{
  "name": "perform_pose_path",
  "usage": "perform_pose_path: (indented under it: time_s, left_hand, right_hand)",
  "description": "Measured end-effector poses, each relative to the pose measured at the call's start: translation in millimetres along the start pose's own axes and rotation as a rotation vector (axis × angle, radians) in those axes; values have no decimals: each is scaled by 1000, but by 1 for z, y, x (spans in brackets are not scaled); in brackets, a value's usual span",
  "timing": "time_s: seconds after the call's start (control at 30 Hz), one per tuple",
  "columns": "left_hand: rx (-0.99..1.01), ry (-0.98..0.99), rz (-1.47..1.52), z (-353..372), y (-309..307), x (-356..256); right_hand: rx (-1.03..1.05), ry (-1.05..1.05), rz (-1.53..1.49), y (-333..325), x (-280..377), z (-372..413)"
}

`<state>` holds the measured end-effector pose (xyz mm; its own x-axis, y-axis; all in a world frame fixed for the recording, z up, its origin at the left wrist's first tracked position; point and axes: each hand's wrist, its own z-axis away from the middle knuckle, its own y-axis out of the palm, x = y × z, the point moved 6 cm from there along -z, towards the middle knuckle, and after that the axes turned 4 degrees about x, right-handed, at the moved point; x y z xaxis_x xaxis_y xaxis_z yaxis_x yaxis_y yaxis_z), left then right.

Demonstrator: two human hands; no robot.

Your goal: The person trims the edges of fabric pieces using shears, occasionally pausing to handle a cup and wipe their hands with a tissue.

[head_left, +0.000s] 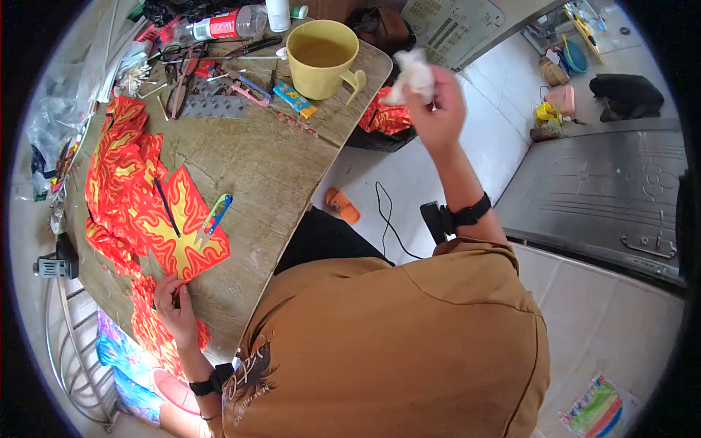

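Red and yellow flame-patterned fabric (120, 175) lies along the left side of the wooden table (241, 157). At the lower edge of its flat piece, my left hand (175, 305) pinches the cloth, fingers closed. Small snips with a green and blue handle (213, 219) rest on that flat piece, beside a thin dark strip (166, 208). My right hand (442, 109) is raised off the table's right edge, its fingers closed on a crumpled white tissue (413, 75), which is slightly blurred.
A yellow mug (314, 73) stands at the table's far edge near scissors (186, 79), a pink-handled tool (250, 93) and a plastic bottle (232, 23). Below the right edge is a black bag (380, 139) with red fabric. An orange slipper (342, 206) lies on the floor.
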<state>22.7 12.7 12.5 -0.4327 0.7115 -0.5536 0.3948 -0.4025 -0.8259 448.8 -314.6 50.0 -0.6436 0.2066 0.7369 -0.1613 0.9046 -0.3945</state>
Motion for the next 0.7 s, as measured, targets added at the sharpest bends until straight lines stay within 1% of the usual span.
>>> perform_pose_path:
  time_s: [0.07, 0.1, 0.17, 0.23, 0.27, 0.3, 0.33, 0.37, 0.47, 0.5, 0.6, 0.7]
  left_hand:
    - [3, 4, -17, 0, 0, 1]
    - [-2, -7, -19, 0, 0, 1]
    - [1, -21, -25, -1, 0, 0]
    - [-17, -42, -30, 0, -1, -1]
    - [-8, -34, -45, 0, -1, -2]
    - [0, -23, -61, -1, -1, -3]
    - [8, -10, -77, -4, 0, -4]
    - [4, -19, -79, -5, 1, -4]
    - [-33, -64, -40, -4, 0, -2]
    - [-23, -65, -40, -6, 2, -1]
    - [-31, -51, -71, -5, 1, 0]
    - [0, -38, -82, -4, 1, 5]
  right_hand:
    - [-292, -316, 119, -25, 26, -19]
    - [-284, -318, 110, -29, 28, -34]
    - [-420, -474, 431, -35, 34, -67]
    - [-359, -649, 635, -32, 7, -118]
    - [-354, -658, 622, -28, -12, -141]
    - [-124, -302, 698, -16, -46, -176]
    - [107, 56, 755, -6, -84, -195]
    - [113, 50, 749, 0, -85, -198]
    - [-169, -36, 693, -2, -78, -183]
    - [-165, -29, 698, 0, -83, -180]
    - [400, 90, 455, 31, -117, -155]
    - [354, 87, 437, 35, -94, -150]
